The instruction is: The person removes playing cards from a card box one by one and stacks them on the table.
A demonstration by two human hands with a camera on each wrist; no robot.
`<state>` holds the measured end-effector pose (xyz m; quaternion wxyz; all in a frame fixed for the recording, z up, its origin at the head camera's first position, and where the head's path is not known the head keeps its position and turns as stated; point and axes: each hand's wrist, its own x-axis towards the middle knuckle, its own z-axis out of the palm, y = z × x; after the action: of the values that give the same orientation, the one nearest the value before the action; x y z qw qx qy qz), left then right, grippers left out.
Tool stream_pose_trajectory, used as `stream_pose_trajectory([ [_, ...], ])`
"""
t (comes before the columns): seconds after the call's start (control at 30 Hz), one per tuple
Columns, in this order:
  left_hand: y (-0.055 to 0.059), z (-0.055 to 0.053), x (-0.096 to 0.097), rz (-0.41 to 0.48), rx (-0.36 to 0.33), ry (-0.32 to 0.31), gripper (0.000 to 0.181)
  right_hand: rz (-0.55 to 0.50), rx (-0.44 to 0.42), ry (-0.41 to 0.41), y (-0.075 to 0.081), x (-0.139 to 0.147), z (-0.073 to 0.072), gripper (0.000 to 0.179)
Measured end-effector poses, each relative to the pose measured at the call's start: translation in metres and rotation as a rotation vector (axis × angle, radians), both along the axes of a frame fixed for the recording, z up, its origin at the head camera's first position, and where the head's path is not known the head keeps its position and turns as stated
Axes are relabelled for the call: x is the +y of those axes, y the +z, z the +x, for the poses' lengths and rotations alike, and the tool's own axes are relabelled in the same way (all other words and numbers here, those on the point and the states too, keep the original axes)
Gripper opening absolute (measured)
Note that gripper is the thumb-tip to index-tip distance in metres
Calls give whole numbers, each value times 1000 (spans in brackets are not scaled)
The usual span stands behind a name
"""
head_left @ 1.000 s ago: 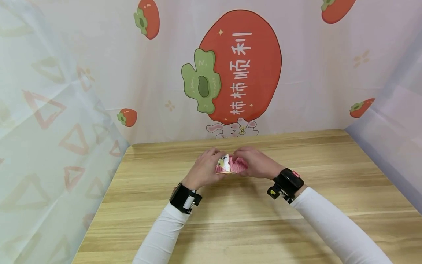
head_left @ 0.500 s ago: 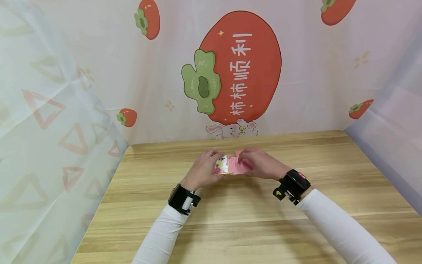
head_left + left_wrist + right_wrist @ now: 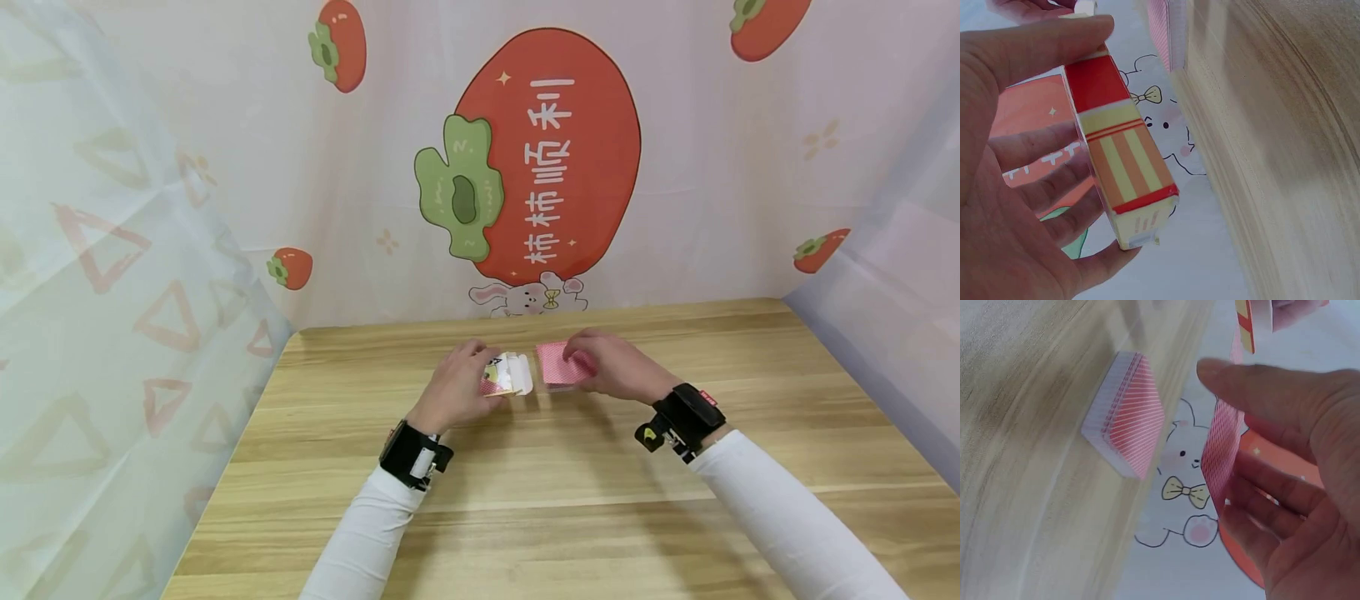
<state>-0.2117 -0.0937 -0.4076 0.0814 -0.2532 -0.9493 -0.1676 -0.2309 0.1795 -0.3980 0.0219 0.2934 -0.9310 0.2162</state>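
My left hand grips a small playing-card box by its sides, its white flaps standing open toward the right. In the left wrist view the box's narrow side shows red, cream and orange stripes, thumb along one edge and fingertips along the other. With thumb and fingers, my right hand holds a thin portion of pink-backed playing cards. Below them a neat deck of playing cards lies on the wooden table; the held cards mostly cover it in the head view.
Both hands work near the back edge of the wooden table. A white curtain printed with persimmons and a rabbit hangs behind it, and pale curtains stand at both sides. Each wrist wears a black camera strap.
My right hand has moved right, drawing the pink-backed cards out of the box and over the deck. The box's open white flaps now show; my left hand has shifted slightly left.
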Motion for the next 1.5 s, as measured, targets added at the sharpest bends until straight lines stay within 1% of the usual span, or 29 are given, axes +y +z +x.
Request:
stream_pose_trajectory([
  [0.07, 0, 0, 0, 0, -8, 18, 73, -2, 4, -31, -1, 1, -1, 43],
  [0.17, -1, 1, 0, 0, -8, 33, 74, -3, 19, -102, -5, 0, -3, 42],
  [0.33, -2, 1, 0, -4, -6, 38, 74, -17, 83, -224, -15, -6, -6, 38],
  [0.57, -1, 1, 0, -4, -7, 44, 73, -52, 124, -341, -24, -17, -10, 33],
  [0.67, 0, 1, 0, -4, -11, 45, 74, -58, 123, -389, -27, -22, -10, 35],
  [0.8, 0, 1, 1, 1, -19, 48, 74, -72, 94, -466, -30, -29, -10, 38],
  [0.93, 0, 2, 1, -6, -25, 49, 74, -68, 82, -539, -34, -36, -10, 40],
  [1.13, 1, 2, 1, -10, -26, 47, 75, -40, 87, -599, -40, -47, -10, 40],
  [1.33, 0, 2, 0, -5, -19, 33, 74, 49, 71, -654, -43, -57, -12, 44],
  [1.5, 0, 2, -1, 3, -15, 23, 73, 109, 106, -662, -45, -63, -13, 47],
])
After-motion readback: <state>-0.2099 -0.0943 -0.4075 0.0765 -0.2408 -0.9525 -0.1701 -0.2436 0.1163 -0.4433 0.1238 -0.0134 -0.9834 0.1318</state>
